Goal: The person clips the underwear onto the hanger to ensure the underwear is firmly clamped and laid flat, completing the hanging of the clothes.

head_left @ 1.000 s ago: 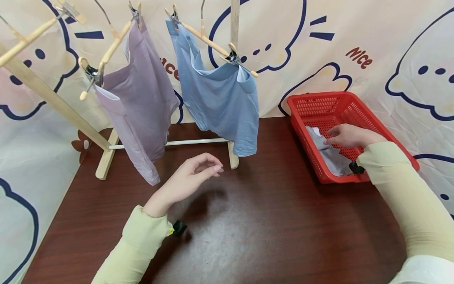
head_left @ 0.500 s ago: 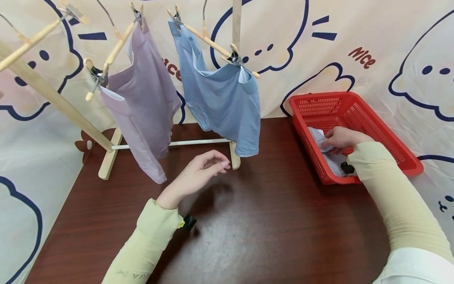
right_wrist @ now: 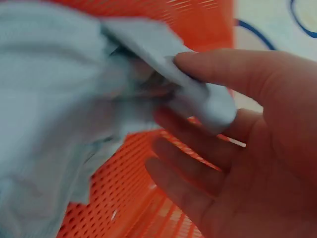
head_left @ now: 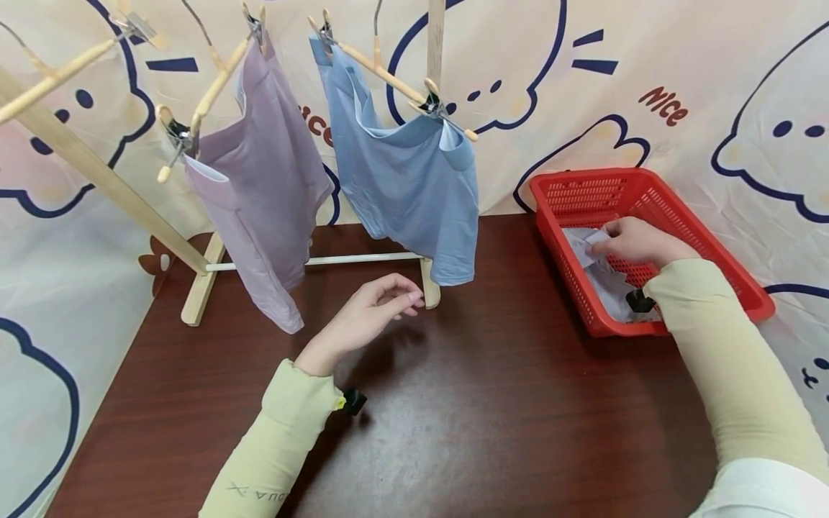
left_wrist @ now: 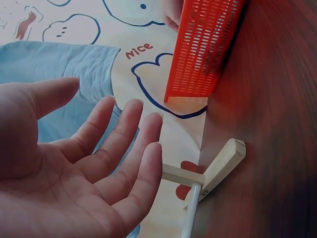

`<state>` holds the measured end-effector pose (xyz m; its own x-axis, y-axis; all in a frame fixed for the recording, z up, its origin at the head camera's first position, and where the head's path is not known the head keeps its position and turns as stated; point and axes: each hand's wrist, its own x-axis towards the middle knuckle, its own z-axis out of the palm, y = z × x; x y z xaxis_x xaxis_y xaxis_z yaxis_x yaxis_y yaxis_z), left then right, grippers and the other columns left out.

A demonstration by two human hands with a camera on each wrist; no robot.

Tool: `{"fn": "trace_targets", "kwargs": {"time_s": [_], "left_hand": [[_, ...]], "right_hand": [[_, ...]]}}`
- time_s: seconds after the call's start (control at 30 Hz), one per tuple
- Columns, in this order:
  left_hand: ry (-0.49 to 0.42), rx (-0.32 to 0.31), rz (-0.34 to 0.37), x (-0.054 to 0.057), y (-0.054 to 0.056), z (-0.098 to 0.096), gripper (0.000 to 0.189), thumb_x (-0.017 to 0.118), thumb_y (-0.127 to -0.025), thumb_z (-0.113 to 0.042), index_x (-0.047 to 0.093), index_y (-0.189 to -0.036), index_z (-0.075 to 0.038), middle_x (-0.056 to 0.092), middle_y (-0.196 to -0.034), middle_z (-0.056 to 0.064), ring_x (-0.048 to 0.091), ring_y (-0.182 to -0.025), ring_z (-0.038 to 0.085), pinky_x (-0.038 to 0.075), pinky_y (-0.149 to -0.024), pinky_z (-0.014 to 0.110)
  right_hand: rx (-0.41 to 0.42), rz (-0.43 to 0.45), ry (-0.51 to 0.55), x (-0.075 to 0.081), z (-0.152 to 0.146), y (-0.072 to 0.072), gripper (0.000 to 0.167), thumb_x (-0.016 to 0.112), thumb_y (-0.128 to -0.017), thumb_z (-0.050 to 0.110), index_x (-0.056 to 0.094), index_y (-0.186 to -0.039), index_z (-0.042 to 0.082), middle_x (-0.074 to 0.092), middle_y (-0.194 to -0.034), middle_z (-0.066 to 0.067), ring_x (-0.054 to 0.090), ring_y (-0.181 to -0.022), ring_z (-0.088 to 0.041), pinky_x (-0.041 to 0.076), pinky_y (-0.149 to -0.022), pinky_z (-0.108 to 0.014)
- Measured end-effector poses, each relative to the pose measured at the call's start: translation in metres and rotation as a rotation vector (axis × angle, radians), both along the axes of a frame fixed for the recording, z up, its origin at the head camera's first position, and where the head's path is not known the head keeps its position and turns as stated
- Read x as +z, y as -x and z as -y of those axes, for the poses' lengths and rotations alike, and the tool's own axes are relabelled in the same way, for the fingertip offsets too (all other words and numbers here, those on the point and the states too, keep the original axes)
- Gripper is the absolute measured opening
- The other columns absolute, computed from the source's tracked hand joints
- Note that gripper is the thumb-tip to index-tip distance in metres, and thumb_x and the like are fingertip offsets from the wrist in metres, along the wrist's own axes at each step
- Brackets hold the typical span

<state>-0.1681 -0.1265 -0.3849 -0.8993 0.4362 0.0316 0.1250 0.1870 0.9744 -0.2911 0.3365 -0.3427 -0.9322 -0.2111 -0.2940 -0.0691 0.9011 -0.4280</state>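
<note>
In the head view a light grey cloth garment [head_left: 609,288] lies in the red plastic basket [head_left: 576,193] at the right. My right hand [head_left: 641,241] reaches into the basket and pinches an edge of this garment. Up close in the right wrist view, the thumb and index finger of the hand [right_wrist: 267,134] grip the fabric [right_wrist: 59,109], which is partly blurred; its kind cannot be made out. Over the table, in front of the hanging clothes, my left hand [head_left: 363,313] hovers with relaxed fingers. Nothing lies in its upturned palm [left_wrist: 84,163] in the left wrist view.
Purple shorts [head_left: 265,165] and blue shorts [head_left: 408,173] hang from clip hangers on a wooden rack [head_left: 116,180] at the left. Another hanger [head_left: 58,79] sits at the far left. The dark brown table [head_left: 492,403] meets a cartoon-printed backdrop [head_left: 499,151].
My right hand has taken hold of the grey garment's edge and lifted it slightly in the basket. My left hand has drifted a little to the right.
</note>
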Motion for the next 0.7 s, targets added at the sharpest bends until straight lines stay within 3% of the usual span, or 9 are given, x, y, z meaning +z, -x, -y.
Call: {"fn": "trace_targets", "kwargs": {"time_s": [0.2, 0.33, 0.53, 0.7], "left_hand": [[0.012, 0.008, -0.017, 0.001, 0.0, 0.002, 0.021, 0.057, -0.105, -0.013, 0.061, -0.118, 0.002, 0.068, -0.114, 0.025, 0.068, -0.101, 0.029, 0.051, -0.091, 0.047], [0.005, 0.005, -0.011, 0.0, 0.0, 0.0, 0.021, 0.057, -0.105, -0.012, 0.061, -0.118, 0.003, 0.068, -0.114, 0.025, 0.068, -0.101, 0.029, 0.05, -0.091, 0.048], [-0.011, 0.005, -0.025, 0.003, -0.001, -0.005, 0.02, 0.058, -0.104, -0.014, 0.062, -0.116, 0.002, 0.068, -0.112, 0.022, 0.068, -0.1, 0.028, 0.051, -0.089, 0.044], [-0.04, 0.003, -0.048, 0.008, -0.004, -0.011, 0.019, 0.06, -0.104, -0.014, 0.063, -0.115, 0.001, 0.069, -0.109, 0.023, 0.068, -0.1, 0.031, 0.051, -0.089, 0.047]], "right_hand": [[-0.035, -0.156, 0.147, 0.015, 0.009, -0.004, 0.032, 0.059, -0.102, 0.033, 0.058, -0.102, 0.002, 0.061, -0.094, -0.014, 0.056, -0.087, -0.027, 0.046, -0.069, -0.033], [-0.123, -0.245, 0.292, 0.029, 0.017, -0.01, 0.03, 0.054, -0.104, 0.031, 0.053, -0.101, 0.002, 0.062, -0.091, -0.007, 0.059, -0.08, -0.018, 0.05, -0.066, -0.024], [-0.215, -0.33, 0.504, 0.052, 0.037, -0.028, 0.023, 0.06, -0.102, 0.028, 0.055, -0.111, 0.007, 0.062, -0.095, 0.003, 0.06, -0.079, -0.01, 0.053, -0.066, -0.019], [-0.2, -0.503, 0.661, 0.07, 0.059, -0.048, 0.012, 0.067, -0.098, 0.018, 0.061, -0.106, 0.01, 0.063, -0.098, 0.001, 0.059, -0.081, -0.011, 0.05, -0.067, -0.015]]}}
